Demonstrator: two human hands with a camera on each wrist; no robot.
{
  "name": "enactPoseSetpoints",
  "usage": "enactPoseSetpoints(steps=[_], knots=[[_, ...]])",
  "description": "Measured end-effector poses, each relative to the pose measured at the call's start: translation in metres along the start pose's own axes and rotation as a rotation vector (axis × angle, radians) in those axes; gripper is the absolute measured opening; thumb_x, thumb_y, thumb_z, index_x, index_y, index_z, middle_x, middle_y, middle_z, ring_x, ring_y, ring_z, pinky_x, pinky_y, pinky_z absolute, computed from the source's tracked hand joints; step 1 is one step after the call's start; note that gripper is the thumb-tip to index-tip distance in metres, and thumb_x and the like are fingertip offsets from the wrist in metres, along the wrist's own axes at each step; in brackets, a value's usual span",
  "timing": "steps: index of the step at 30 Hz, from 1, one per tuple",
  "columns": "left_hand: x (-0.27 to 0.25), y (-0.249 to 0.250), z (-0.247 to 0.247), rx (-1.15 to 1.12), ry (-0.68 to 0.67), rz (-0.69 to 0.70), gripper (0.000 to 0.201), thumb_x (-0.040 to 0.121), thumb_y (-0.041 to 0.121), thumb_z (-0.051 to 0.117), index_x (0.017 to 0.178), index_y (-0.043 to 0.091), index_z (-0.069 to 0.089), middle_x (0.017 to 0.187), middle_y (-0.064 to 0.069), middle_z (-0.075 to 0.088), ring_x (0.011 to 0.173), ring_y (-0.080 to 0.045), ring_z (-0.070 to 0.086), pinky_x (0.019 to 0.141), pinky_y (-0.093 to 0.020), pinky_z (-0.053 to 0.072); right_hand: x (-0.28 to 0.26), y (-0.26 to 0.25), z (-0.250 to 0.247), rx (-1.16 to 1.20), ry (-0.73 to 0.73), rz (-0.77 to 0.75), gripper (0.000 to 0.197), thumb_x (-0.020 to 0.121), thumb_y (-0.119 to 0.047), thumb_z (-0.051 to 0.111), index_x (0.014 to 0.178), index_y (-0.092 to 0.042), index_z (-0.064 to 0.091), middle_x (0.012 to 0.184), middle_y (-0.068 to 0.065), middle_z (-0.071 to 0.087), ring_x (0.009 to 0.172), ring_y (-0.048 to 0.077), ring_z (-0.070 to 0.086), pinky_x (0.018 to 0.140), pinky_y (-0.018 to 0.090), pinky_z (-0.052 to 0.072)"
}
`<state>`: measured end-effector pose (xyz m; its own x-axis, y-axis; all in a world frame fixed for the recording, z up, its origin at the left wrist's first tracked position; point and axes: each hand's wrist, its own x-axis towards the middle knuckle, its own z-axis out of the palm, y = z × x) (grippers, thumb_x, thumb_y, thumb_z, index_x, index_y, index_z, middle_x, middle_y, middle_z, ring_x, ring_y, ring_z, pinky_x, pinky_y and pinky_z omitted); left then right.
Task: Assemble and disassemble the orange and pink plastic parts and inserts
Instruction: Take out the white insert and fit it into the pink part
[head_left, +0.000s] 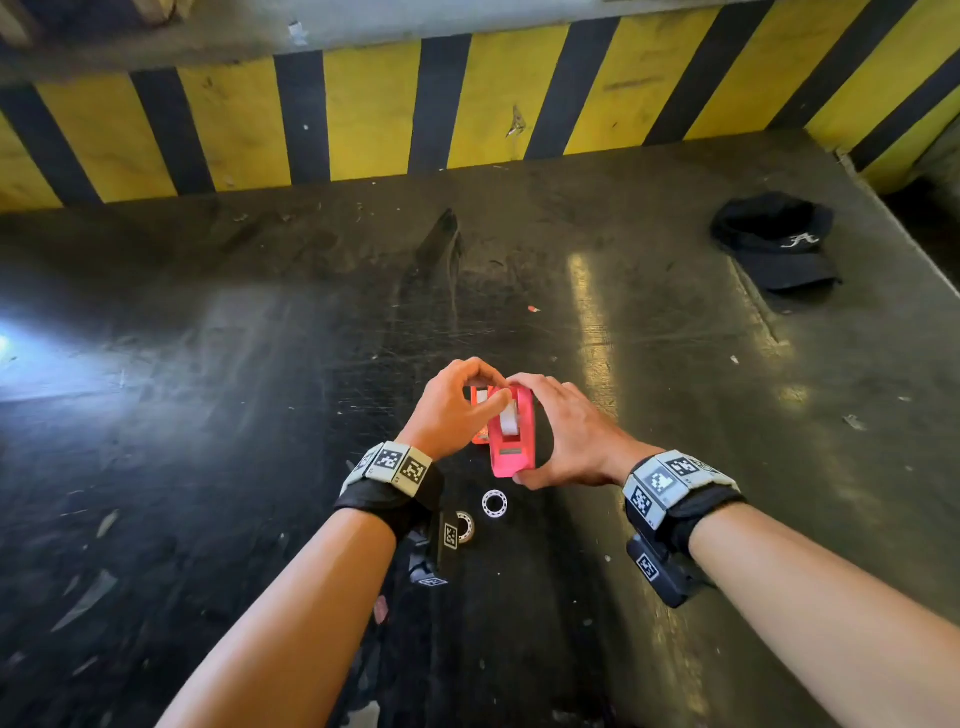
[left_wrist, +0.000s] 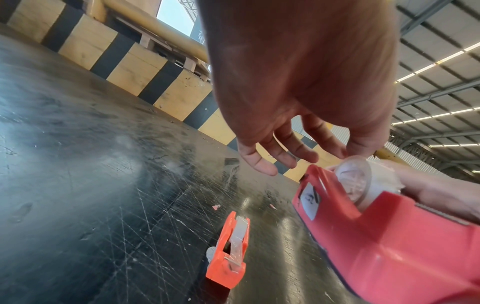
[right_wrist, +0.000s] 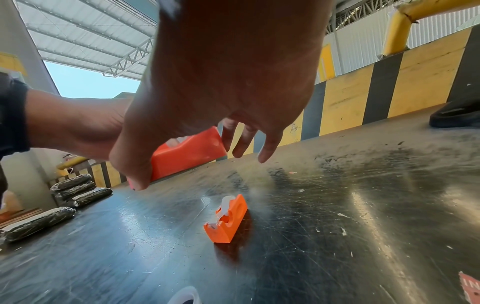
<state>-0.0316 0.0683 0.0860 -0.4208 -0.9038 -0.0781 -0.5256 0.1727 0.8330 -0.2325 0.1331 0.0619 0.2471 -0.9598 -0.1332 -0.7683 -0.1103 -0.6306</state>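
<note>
My right hand (head_left: 540, 431) grips the pink plastic part (head_left: 511, 441), a tape-dispenser-shaped body, by its far end and near end, tilted above the table. A clear roll insert (left_wrist: 355, 179) sits in its cradle, and my left hand (head_left: 501, 389) pinches the top of that roll with thumb and forefinger. The smaller orange part (left_wrist: 228, 259) stands alone on the table with a white insert in it; it is also in the right wrist view (right_wrist: 228, 222), and the head view shows it half hidden behind my left hand (head_left: 477, 415).
Two loose rings (head_left: 494, 503) (head_left: 465, 526) lie on the scratched black table (head_left: 260, 415) near my left wrist. A black cap (head_left: 774, 239) sits at the far right. A yellow-and-black striped barrier (head_left: 363, 114) bounds the back. Wrapped bundles (right_wrist: 72, 191) lie beyond the table's left edge.
</note>
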Motion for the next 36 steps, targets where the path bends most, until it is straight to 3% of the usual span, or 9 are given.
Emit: enactPoseSetpoints(steps=[5, 10, 17, 23, 30, 36], knots=[[-0.002, 0.005, 0.001, -0.007, 0.077, 0.007, 0.01, 0.091, 0.03, 0.075, 0.09, 0.022, 0.069, 0.102, 0.004, 0.07, 0.099, -0.01, 0.068, 0.091, -0.032, 0.057, -0.004, -0.004, 0.001, 0.065, 0.015, -0.004, 0.101, 0.059, -0.053, 0.091, 0.141, -0.039, 0.034, 0.129, -0.004, 0.051, 0.116, 0.023, 0.053, 0.098, 0.047, 0.051], [-0.004, 0.007, -0.001, 0.019, 0.058, -0.017, 0.018, 0.094, 0.036, 0.072, 0.093, 0.019, 0.07, 0.103, 0.005, 0.071, 0.102, -0.009, 0.069, 0.089, -0.027, 0.055, -0.007, -0.004, 0.001, 0.08, 0.013, 0.011, 0.092, 0.062, -0.049, 0.093, 0.134, -0.039, 0.037, 0.125, -0.009, 0.049, 0.116, 0.018, 0.052, 0.097, 0.044, 0.051], [-0.012, 0.0, -0.019, 0.072, -0.164, -0.012, 0.018, 0.09, 0.031, 0.074, 0.107, 0.029, 0.074, 0.12, 0.007, 0.064, 0.115, -0.007, 0.065, 0.09, -0.024, 0.051, -0.01, -0.004, 0.003, 0.084, 0.018, 0.013, 0.092, 0.062, -0.045, 0.093, 0.136, -0.038, 0.038, 0.129, -0.009, 0.051, 0.118, 0.019, 0.052, 0.094, 0.036, 0.046], [-0.014, 0.0, -0.022, 0.191, -0.219, 0.046, 0.03, 0.087, 0.038, 0.079, 0.115, 0.028, 0.075, 0.127, 0.009, 0.057, 0.116, -0.007, 0.058, 0.09, -0.018, 0.044, -0.013, -0.009, 0.006, 0.089, -0.012, 0.006, 0.095, 0.062, -0.043, 0.094, 0.138, -0.035, 0.037, 0.132, -0.005, 0.052, 0.119, 0.019, 0.053, 0.091, 0.032, 0.043], [-0.012, 0.0, -0.023, 0.317, -0.26, 0.066, 0.025, 0.096, 0.039, 0.069, 0.117, 0.029, 0.076, 0.141, 0.004, 0.052, 0.125, -0.011, 0.051, 0.104, -0.035, 0.047, -0.014, -0.014, 0.0, 0.089, -0.056, 0.013, 0.093, 0.067, -0.039, 0.096, 0.136, -0.029, 0.034, 0.13, -0.006, 0.052, 0.115, 0.017, 0.055, 0.087, 0.028, 0.039], [-0.012, 0.002, -0.024, 0.397, -0.309, 0.079, 0.034, 0.096, 0.044, 0.066, 0.126, 0.029, 0.073, 0.145, 0.004, 0.048, 0.132, -0.017, 0.048, 0.109, -0.039, 0.046, -0.012, -0.015, 0.0, 0.093, -0.069, 0.019, 0.095, 0.064, -0.042, 0.096, 0.134, -0.033, 0.032, 0.132, -0.006, 0.05, 0.118, 0.02, 0.056, 0.094, 0.033, 0.045]])
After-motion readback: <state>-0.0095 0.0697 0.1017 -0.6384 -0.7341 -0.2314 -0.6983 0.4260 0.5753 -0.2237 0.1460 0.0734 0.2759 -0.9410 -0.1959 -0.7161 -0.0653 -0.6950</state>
